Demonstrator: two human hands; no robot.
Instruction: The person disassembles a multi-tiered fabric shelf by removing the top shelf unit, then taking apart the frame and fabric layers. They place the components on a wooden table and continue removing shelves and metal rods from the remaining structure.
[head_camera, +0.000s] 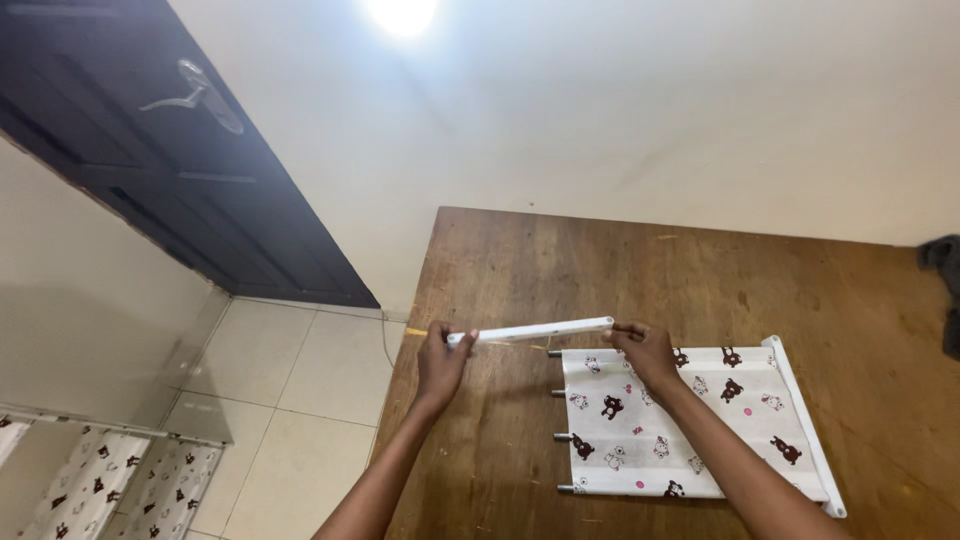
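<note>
Head view, looking down over a brown wooden bench set against a pale wall.

Both hands hold one white bar just above the bench surface, near its left edge. The bar lies nearly level, its right end slightly higher. Left hand: fingers closed around the bar's left end, thumb on top. Right hand: fingers pinching the bar's right end from above.

Just below and to the right of the bar, a fabric panel lies flat on the bench, white with small dark bear figures and pink dots. A second white bar runs along its right edge. Four grey metal rod ends stick out of its left edge, spaced one above the other. The right wrist crosses the panel's upper left corner.

Surroundings: dark door with a metal handle at upper left; pale tiled floor beside the bench. At lower left, more of the same printed fabric on a frame. A dark object sits at the bench's far right edge; what it is cannot be told.
</note>
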